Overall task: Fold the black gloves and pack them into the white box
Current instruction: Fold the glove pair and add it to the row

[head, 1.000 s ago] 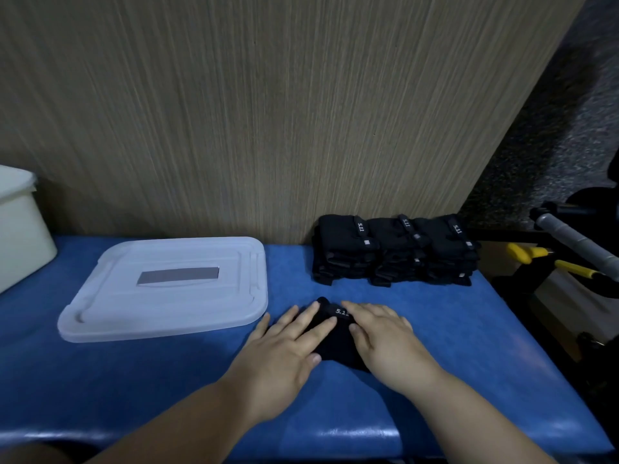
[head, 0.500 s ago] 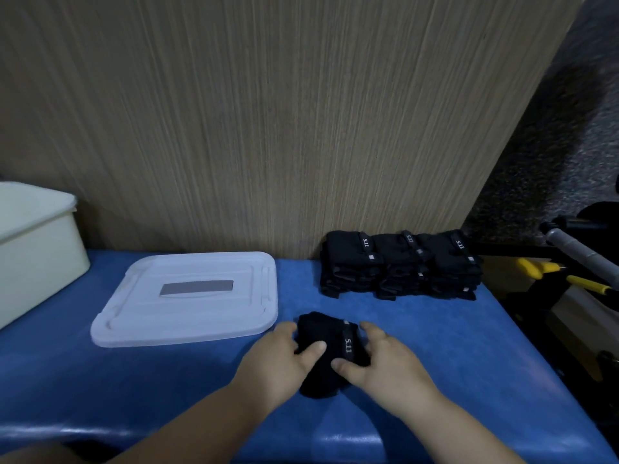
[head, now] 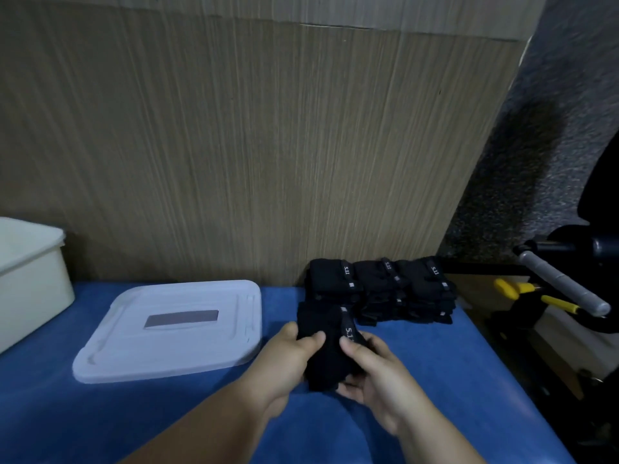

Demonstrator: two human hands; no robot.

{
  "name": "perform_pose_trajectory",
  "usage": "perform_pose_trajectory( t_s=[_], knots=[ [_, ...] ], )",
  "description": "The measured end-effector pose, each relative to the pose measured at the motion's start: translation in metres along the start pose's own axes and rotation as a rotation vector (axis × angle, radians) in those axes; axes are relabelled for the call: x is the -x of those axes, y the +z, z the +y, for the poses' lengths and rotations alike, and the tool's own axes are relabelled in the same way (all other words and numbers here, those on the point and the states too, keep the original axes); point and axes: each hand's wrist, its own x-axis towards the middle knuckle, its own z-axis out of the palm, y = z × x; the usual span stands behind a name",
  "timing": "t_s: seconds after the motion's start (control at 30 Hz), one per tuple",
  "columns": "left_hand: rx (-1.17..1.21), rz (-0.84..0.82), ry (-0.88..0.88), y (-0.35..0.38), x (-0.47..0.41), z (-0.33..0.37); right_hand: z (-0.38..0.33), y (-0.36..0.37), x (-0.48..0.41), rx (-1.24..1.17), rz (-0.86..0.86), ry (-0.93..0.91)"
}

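Centrally, left hand (head: 287, 360) and right hand (head: 380, 380), fingers (head: 315, 338) tight round black glove (head: 320, 321); blue table (head: 469, 380), wood-grain wall (head: 268, 162).

Matt black cloth gloves (head: 326, 349), plastic lid (head: 174, 329)

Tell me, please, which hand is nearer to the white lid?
Left. The left hand grips the black glove just right of the lid; the right hand grips the glove's other side, farther right.
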Motion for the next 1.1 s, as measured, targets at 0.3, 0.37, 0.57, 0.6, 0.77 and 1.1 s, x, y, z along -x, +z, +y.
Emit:
perform_pose_trajectory(
  t_s=[0.3,0.37,0.57,0.6,0.77,1.1],
  knots=[
    [0.041,0.107,0.061,0.04,-0.041,0.017,-0.034,-0.004,-0.017,-0.11,0.248,-0.191],
    [0.057,0.119,0.084,0.05,-0.052,0.026,-0.048,-0.009,-0.022,-0.071,0.288,-0.243],
    [0.097,0.172,0.192,0.079,-0.076,0.062,-0.09,-0.027,-0.05,0.127,0.417,-0.356],
    [0.095,0.181,0.196,0.084,-0.08,0.068,-0.098,-0.029,-0.055,0.157,0.441,-0.371],
    [0.047,0.196,0.193,0.102,-0.102,0.085,-0.122,-0.041,-0.075,0.396,0.597,-0.441],
    [-0.48,0.216,0.283,0.109,-0.136,0.076,-0.122,-0.059,-0.098,0.852,0.72,-0.416]
  ],
)
